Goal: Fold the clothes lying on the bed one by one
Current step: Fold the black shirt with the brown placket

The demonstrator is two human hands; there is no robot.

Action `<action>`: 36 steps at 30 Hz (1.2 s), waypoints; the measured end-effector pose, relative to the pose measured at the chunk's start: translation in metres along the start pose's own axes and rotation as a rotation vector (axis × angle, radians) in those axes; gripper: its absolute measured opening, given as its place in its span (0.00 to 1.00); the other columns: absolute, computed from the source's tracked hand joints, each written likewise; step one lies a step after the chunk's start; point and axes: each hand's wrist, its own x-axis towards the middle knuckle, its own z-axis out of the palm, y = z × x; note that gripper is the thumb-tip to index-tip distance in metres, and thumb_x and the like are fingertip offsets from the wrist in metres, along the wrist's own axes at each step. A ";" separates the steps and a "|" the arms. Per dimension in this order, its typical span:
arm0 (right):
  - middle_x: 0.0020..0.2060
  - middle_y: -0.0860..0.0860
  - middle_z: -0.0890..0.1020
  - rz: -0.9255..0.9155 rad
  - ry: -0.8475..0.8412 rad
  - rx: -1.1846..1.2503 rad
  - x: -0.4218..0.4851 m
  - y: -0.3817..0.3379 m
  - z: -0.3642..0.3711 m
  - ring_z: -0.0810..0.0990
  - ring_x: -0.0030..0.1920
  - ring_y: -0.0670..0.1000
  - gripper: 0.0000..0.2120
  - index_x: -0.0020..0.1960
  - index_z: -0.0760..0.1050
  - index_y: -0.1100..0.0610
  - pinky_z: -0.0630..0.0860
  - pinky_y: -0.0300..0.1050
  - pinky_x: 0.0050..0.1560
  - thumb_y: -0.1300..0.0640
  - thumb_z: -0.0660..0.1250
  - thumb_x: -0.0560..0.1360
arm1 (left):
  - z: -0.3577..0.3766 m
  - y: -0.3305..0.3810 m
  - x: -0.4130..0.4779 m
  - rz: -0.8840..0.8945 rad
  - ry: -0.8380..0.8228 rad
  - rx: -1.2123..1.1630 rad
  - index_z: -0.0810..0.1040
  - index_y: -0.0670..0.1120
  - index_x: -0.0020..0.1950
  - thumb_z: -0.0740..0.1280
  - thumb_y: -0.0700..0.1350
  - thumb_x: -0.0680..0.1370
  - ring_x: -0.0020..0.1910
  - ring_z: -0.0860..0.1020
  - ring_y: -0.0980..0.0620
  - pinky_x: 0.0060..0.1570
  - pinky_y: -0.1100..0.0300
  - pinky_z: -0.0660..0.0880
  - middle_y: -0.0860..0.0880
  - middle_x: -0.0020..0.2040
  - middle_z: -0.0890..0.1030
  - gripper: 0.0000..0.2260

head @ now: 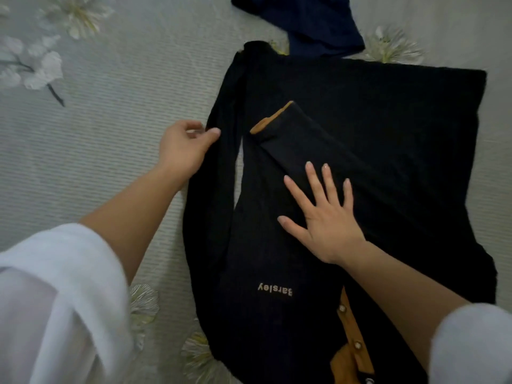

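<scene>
floral bedsheet (110, 112); black top (374, 128) spread; left hand (184, 148) pinches its sleeve edge, right hand (324, 217) flat, splayed on folded sleeve.

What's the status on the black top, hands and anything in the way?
Left hand fingers pinching the black top at its left sleeve. Right hand flat, open on the folded-in sleeve. Navy garment waiting beyond; nothing blocking.
</scene>
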 end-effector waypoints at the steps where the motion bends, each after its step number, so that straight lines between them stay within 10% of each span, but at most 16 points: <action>1: 0.73 0.48 0.26 0.004 0.008 -0.014 0.000 0.000 0.002 0.23 0.72 0.54 0.34 0.73 0.27 0.38 0.28 0.61 0.70 0.28 0.38 0.73 | 0.002 0.001 -0.001 -0.006 -0.033 0.031 0.78 0.44 0.59 0.72 0.48 0.74 0.48 0.81 0.51 0.53 0.56 0.78 0.47 0.51 0.82 0.16; 7: 0.71 0.47 0.23 0.019 -0.044 -0.012 0.001 -0.002 -0.003 0.22 0.71 0.54 0.35 0.71 0.24 0.37 0.28 0.61 0.70 0.27 0.34 0.71 | -0.037 0.000 -0.015 -0.145 0.181 -0.267 0.78 0.45 0.45 0.67 0.47 0.78 0.36 0.79 0.56 0.31 0.68 0.75 0.50 0.39 0.80 0.06; 17: 0.70 0.47 0.23 0.028 -0.176 0.000 0.003 -0.005 -0.022 0.22 0.70 0.52 0.35 0.72 0.27 0.36 0.30 0.61 0.71 0.28 0.42 0.74 | -0.105 0.025 -0.074 0.191 0.491 -0.662 0.69 0.51 0.36 0.67 0.50 0.75 0.39 0.72 0.54 0.42 0.57 0.71 0.54 0.34 0.72 0.11; 22: 0.78 0.48 0.51 0.017 -0.074 0.400 0.000 0.004 -0.045 0.46 0.77 0.51 0.32 0.76 0.56 0.41 0.47 0.56 0.75 0.39 0.63 0.75 | -0.044 0.078 -0.131 0.560 0.357 -0.338 0.70 0.50 0.44 0.63 0.46 0.79 0.38 0.72 0.62 0.43 0.64 0.69 0.57 0.39 0.73 0.05; 25: 0.57 0.53 0.80 0.225 0.211 1.050 -0.015 0.022 -0.058 0.77 0.57 0.49 0.11 0.59 0.77 0.55 0.72 0.46 0.60 0.57 0.64 0.78 | 0.016 0.071 -0.168 0.622 -0.064 -0.097 0.73 0.45 0.52 0.65 0.46 0.78 0.58 0.75 0.55 0.59 0.63 0.68 0.48 0.61 0.78 0.06; 29: 0.39 0.52 0.80 0.628 0.092 1.703 -0.049 0.054 -0.058 0.79 0.45 0.52 0.09 0.50 0.74 0.57 0.74 0.46 0.49 0.58 0.56 0.79 | 0.067 0.012 -0.210 0.589 -0.553 0.515 0.65 0.51 0.71 0.63 0.48 0.79 0.77 0.42 0.53 0.74 0.53 0.42 0.50 0.79 0.49 0.20; 36: 0.54 0.51 0.82 0.652 0.110 1.547 -0.044 0.060 -0.046 0.82 0.53 0.52 0.18 0.61 0.75 0.54 0.79 0.47 0.49 0.49 0.69 0.74 | 0.052 -0.072 -0.235 0.358 -0.083 0.751 0.67 0.53 0.70 0.74 0.45 0.64 0.73 0.56 0.42 0.64 0.37 0.63 0.42 0.74 0.63 0.36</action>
